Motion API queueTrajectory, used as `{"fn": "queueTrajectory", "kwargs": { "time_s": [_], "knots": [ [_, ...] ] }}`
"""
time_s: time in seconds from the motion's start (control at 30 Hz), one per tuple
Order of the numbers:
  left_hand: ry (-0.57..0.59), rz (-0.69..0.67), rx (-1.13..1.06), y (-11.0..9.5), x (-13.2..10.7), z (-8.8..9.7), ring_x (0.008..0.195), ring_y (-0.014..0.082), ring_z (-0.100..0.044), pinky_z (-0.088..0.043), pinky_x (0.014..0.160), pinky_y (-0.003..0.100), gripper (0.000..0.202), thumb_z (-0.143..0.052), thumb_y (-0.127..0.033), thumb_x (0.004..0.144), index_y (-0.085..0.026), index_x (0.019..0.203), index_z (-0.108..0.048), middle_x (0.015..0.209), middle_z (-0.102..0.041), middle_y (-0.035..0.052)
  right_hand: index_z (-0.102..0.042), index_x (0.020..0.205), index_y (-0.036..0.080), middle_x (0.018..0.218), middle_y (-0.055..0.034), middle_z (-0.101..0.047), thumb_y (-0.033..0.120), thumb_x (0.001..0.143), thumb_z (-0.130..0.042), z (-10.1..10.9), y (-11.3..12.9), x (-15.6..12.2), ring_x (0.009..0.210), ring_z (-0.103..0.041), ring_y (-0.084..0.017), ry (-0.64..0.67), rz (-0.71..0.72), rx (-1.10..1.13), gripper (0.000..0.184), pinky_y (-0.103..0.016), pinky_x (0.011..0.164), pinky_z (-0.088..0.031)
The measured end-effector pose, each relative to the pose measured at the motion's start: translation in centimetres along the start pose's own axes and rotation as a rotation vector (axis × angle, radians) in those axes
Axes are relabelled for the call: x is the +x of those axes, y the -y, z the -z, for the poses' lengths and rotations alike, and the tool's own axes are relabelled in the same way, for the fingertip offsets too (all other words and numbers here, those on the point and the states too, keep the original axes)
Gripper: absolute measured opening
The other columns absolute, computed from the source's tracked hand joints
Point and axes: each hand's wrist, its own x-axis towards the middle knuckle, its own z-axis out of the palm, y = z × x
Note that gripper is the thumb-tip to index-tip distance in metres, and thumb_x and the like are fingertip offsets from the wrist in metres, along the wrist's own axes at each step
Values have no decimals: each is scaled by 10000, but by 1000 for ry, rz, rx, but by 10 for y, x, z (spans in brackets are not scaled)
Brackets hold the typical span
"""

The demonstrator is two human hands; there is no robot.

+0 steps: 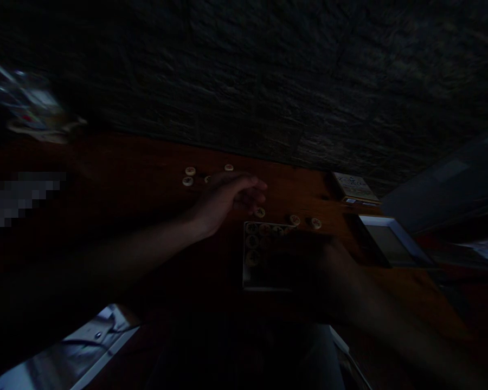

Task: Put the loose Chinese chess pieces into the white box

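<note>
left hand (236,197) over table (136,173), right hand (319,254) at open box (244,265) of round pieces (252,241)

very dark frame, details limited. open box with pale rim sits on the brown wooden table, near the middle of the view. round pieces with dark characters lie inside, in rows along its far and left sides; near left corner shows no piece. right hand is over the right part of the box, mostly lost in shadow; can't tell if it's spread, pressed together or pinching a piece.

left hand is beyond the box, thumb side up, fingers loosely curled; can't tell whether they pinch anything. one loose disc (259,212) is right by its fingertips, contact unclear. two more loose discs (295,220) lie to the right, near the box's far edge. a few others, the far discs (190,171), lie past the left wrist toward the stone wall (244,92), one partly hidden by the hand.

right side: small printed box (355,185) close to the wall, pale-edged tray (390,244) nearer. far left: blurred glassware (44,103) on a light holder (51,134). white object (85,352) lower left, partly cut off.
</note>
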Motion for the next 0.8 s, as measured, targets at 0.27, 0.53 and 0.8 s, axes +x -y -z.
{"fn": "queueTrajectory", "kwargs": {
  "time_s": [0.27,0.53,0.8],
  "knots": [
    [8,-11,-32,1,0,0,657,162,-691,-545,609,267,234,-746,-377,873,-152,844,-803,763,-773,57,-848,982,213,939,-40,-854,30,849,-766,-2,0,-4,789,-823,-193,-59,107,-42,240,-257,660,-621],
    [-6,-5,-7,1,1,0,672,171,-683,-541,615,275,232,-746,-383,861,-158,846,-799,774,-772,61,-854,1000,260,966,-31,-860,38,854,-715,0,1,-7,821,-823,-189,-46,115,-45,300,-250,702,-626],
    [-151,-52,223,-7,5,4,589,144,-629,-439,526,257,185,-730,-363,872,-203,810,-800,735,-742,47,-847,869,231,815,-42,-824,315,899,-736,67,-16,14,594,-707,-184,-319,-155,-40,142,-306,566,-527]
  ]
}}
